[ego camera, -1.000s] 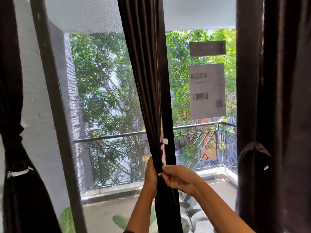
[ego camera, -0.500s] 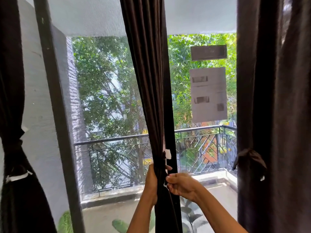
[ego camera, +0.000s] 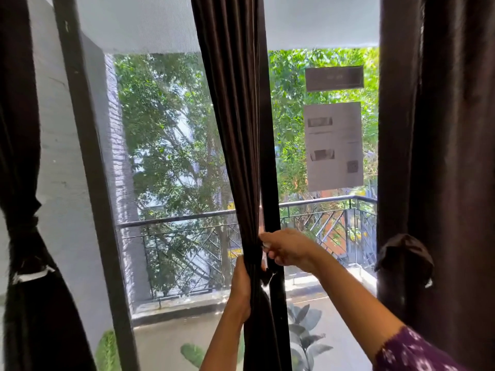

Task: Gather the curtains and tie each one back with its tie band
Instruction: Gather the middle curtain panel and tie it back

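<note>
A dark brown middle curtain (ego camera: 235, 135) hangs gathered in front of the window's centre post. My left hand (ego camera: 241, 287) grips the gathered cloth from the left at waist height. Just above it, my right hand (ego camera: 288, 249) pinches the dark tie band (ego camera: 265, 274) against the curtain's right side; most of the band is hidden by my fingers. The left curtain (ego camera: 24, 303) is bunched and bound, with a white strip showing on it. On the right curtain (ego camera: 455, 156) a dark band (ego camera: 404, 259) hangs in a loop.
Glass panes with a dark frame post (ego camera: 91, 183) look onto a balcony with a metal railing (ego camera: 187, 218) and trees. Two paper notices (ego camera: 333, 145) are stuck on the right pane. Potted leaves (ego camera: 305, 330) sit below.
My right hand has risen and moved up the curtain's right side with the band. My left hand keeps its grip on the gathered cloth. The view has tilted down slightly.
</note>
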A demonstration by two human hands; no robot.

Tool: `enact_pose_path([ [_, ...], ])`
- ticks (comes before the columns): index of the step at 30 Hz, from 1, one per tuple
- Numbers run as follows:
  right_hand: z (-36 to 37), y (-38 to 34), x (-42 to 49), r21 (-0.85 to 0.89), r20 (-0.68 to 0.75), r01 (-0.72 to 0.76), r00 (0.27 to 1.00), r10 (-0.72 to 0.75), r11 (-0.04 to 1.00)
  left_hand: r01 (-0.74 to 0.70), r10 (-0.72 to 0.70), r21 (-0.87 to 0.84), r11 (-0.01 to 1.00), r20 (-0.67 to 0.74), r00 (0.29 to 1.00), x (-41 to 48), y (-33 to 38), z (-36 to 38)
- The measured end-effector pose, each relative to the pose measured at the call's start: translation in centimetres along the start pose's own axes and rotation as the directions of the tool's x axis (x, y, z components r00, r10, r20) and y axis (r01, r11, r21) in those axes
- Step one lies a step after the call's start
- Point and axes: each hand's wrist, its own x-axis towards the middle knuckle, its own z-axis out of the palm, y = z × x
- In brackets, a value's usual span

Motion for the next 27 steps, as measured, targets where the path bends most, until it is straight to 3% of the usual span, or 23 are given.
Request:
enact_pose_path([
  [2,0.2,-0.2,0.5,0.038,-0.007,-0.037,0.999,0.037,0.999,-0.004,0.004,0.008,1.000,0.001,1.000,0.0,0.1,-0.1],
  [7,-0.3,-0.4,2.6,0.318,0.023,-0.199,0.979,0.202,0.927,0.035,-0.034,0.035,0.999,-0.017,0.999,-0.1,0.4,0.1],
  [9,-0.5,-0.8,3.2,0.366,0.004,-0.195,0.978,0.208,0.910,0.038,-0.038,0.081,0.996,-0.001,0.999,-0.1,0.4,0.3],
  [23,2.2,-2.3,2.3,0.079,-0.151,0.106,0.984,-0.093,0.991,-0.030,0.033,0.177,0.984,-0.012,0.999,0.8,-0.1,-1.1],
  [27,2.0,-1.8,2.3,0.132,-0.167,0.137,0.979,-0.114,0.982,-0.049,0.053,0.147,0.988,-0.018,0.998,1.0,-0.6,-0.6],
])
